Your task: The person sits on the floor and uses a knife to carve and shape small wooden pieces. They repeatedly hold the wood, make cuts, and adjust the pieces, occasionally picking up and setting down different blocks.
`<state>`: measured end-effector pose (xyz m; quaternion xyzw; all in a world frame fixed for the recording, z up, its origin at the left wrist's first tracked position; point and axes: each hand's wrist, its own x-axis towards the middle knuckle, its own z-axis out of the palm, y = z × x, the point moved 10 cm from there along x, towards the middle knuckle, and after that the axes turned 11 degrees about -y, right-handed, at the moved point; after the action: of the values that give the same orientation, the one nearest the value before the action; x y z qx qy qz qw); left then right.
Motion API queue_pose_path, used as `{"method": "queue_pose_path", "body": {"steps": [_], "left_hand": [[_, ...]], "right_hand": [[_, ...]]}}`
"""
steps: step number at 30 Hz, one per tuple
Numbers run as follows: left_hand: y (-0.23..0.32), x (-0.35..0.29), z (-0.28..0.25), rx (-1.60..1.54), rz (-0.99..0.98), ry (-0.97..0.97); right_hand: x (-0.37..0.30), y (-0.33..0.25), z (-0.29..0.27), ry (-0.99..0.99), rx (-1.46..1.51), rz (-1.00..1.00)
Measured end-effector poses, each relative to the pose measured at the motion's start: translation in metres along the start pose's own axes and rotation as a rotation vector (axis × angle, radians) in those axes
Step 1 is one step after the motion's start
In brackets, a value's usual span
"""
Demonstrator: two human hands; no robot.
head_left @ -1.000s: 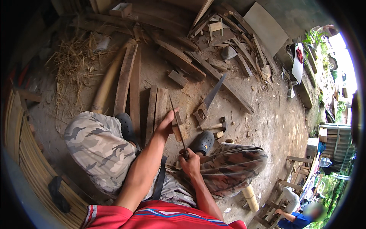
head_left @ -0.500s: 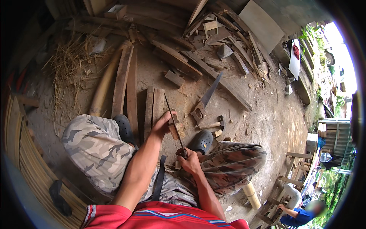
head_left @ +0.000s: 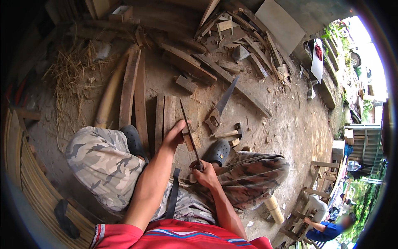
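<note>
Left hand [head_left: 174, 135]: fingers closed on a wooden block [head_left: 189, 142]
Right hand [head_left: 205, 175]: fingers wrapped around the handle [head_left: 200, 166] of a long blade [head_left: 195, 150]
Block: between the shoes [head_left: 218, 152], beneath the blade
Change: view slightly shifted; both grips unchanged

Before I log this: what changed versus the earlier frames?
Little. The view drifted, putting the saw and hammer slightly left and up in frame. The tip of the blade seems to have swung slightly left, then partly back. Nothing taken or let go. Unchanged: left hand on the block, right hand gripping the blade's handle.
</note>
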<state>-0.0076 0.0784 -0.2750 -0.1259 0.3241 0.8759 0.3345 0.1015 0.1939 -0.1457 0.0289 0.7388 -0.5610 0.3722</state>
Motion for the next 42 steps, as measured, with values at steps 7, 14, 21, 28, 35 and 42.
{"method": "queue_pose_path", "body": {"steps": [7,14,21,28,35,42], "left_hand": [[0.032,-0.031,0.030,0.000,0.121,0.064],[0.072,0.019,0.093,-0.190,-0.181,-0.072],[0.101,0.005,0.154,-0.188,-0.073,-0.098],[0.118,-0.007,0.184,-0.136,-0.034,-0.235],[0.110,-0.004,0.177,-0.106,-0.026,-0.218],[0.080,0.020,0.117,-0.252,-0.058,-0.048]], "right_hand": [[-0.012,-0.034,-0.001,0.233,-0.271,-0.081],[-0.016,-0.057,-0.021,0.426,-0.285,-0.313],[-0.018,-0.060,-0.027,0.425,-0.261,-0.425],[-0.027,-0.076,-0.019,0.378,-0.480,-0.564],[-0.027,-0.074,-0.017,0.276,-0.450,-0.548],[-0.023,-0.066,-0.025,0.334,0.032,-0.297]]}}
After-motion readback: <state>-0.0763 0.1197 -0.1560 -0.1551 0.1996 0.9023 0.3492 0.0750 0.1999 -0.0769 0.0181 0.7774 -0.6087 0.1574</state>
